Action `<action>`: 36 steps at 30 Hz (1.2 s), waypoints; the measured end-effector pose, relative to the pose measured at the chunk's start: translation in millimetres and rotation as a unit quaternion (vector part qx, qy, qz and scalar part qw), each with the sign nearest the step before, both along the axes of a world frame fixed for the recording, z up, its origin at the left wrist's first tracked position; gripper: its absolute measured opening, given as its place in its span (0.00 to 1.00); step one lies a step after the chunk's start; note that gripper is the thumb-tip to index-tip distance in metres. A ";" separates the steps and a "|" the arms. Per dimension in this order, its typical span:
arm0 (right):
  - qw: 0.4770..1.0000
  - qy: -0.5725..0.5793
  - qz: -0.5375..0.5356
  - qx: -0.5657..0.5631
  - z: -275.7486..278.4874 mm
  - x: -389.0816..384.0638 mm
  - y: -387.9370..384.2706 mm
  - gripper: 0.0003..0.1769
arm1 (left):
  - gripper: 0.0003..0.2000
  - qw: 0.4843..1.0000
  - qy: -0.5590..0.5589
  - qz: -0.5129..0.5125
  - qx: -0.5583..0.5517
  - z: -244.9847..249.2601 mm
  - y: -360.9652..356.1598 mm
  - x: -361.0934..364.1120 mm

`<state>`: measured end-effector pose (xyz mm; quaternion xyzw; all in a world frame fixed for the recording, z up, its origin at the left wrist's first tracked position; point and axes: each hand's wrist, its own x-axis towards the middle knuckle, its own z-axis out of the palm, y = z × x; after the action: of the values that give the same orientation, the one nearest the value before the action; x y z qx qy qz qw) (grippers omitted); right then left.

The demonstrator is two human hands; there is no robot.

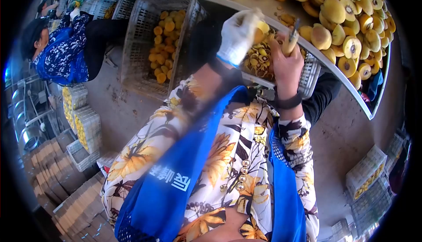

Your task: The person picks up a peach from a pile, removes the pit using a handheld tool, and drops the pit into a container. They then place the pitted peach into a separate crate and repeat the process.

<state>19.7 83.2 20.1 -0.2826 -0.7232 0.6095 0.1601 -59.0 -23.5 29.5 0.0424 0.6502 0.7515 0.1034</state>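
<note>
My left hand point(235, 35), in a white glove, is blurred by motion, its fingers closed on a yellow peach point(262, 27). My bare right hand point(286, 64) grips a tool with a pale handle point(290, 44) and a dark metal tip, perhaps a pitting knife, pointing up toward the table. Both hands are over a crate of peach pits and scraps point(259, 59), just in front of the metal table edge. Halved yellow peaches point(334, 10), some showing their pits, are heaped on the table beyond my right hand.
The metal table rim point(347, 77) curves along the front. Left of me, a plastic crate point(132, 61) holds peach halves point(163, 50). A co-worker in a blue vest point(61, 57) sits farther left. Stacked crates point(85, 127) and flattened cardboard point(55, 171) lie behind.
</note>
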 end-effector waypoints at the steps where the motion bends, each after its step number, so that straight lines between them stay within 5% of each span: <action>1: 1.000 0.010 -0.005 0.020 8.5 -2.0 -2.7 0.16 | 0.11 0.972 0.204 0.006 -0.117 17.5 0.3 11.7; 3: 0.999 0.028 -0.025 -0.002 13.9 -6.3 -3.1 0.17 | 0.10 0.899 0.379 0.035 -0.219 17.1 3.1 10.0; 5: 0.999 0.037 -0.036 -0.007 13.8 -4.8 -4.5 0.17 | 0.15 0.992 0.124 0.013 -0.029 21.8 5.7 12.5; 7: 0.997 0.075 -0.006 0.012 6.2 -3.5 -6.7 0.16 | 0.19 0.976 -0.161 -0.036 0.139 33.6 1.9 7.1; 8: 0.996 0.084 -0.001 0.034 6.6 -2.3 -11.2 0.14 | 0.24 0.984 -0.129 -0.057 0.110 31.1 1.2 7.6; 11: 0.995 0.068 -0.005 0.072 21.3 -0.7 -17.1 0.12 | 0.18 0.983 -0.097 -0.027 0.151 25.0 5.0 13.0; 13: 0.997 0.035 -0.017 0.072 23.1 -2.4 -15.8 0.11 | 0.17 0.997 -0.015 0.006 0.070 31.0 11.2 22.7; 16: 0.995 0.003 -0.036 -0.092 24.5 -4.0 -12.1 0.08 | 0.14 0.994 0.106 0.036 -0.016 31.1 15.7 34.8; 19: 0.996 0.048 -0.046 -0.063 16.9 -3.8 -8.9 0.09 | 0.11 0.970 0.215 0.052 -0.097 21.4 16.4 41.6; 20: 0.996 0.036 -0.042 0.073 13.6 -3.4 -7.1 0.12 | 0.11 0.961 0.246 0.053 -0.112 17.1 15.8 42.0; 25: 0.958 0.019 0.026 0.285 22.7 0.8 -16.6 0.10 | 0.13 0.979 0.173 -0.013 -0.106 12.2 -0.1 36.9; 26: 0.952 0.013 0.043 0.303 23.3 0.6 -20.7 0.10 | 0.15 0.964 0.204 -0.038 -0.167 11.7 -11.8 31.3; 28: 0.958 0.048 0.052 0.277 21.1 0.4 -26.3 0.10 | 0.21 0.851 0.353 -0.043 -0.385 9.5 -49.1 9.5; 29: 0.963 0.023 0.055 0.261 19.2 2.7 -24.3 0.10 | 0.23 0.895 0.227 -0.012 -0.384 35.5 -59.7 11.4; 30: 0.968 -0.001 0.059 0.246 16.7 5.8 -18.4 0.10 | 0.23 0.893 0.221 0.044 -0.390 25.1 -85.8 0.1; 33: 0.959 -0.056 0.066 0.269 -12.0 9.5 0.1 0.15 | 0.19 0.954 0.000 0.241 -0.181 26.8 -151.3 -43.0; 34: 0.955 -0.084 0.079 0.273 -23.6 12.8 5.5 0.17 | 0.18 0.846 0.182 0.254 -0.433 24.1 -175.6 -57.0; 35: 0.950 -0.112 0.093 0.277 -34.2 15.5 7.2 0.19 | 0.18 0.647 0.343 0.242 -0.637 18.4 -189.5 -67.6; 36: 0.945 -0.128 0.103 0.283 -44.3 15.9 5.2 0.21 | 0.20 0.662 0.346 0.214 -0.629 27.0 -179.9 -75.5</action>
<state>35.6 88.4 -24.2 -0.2256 -0.9055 0.3514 0.0759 -134.5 -203.5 56.5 0.0845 0.9483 0.0959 -0.2906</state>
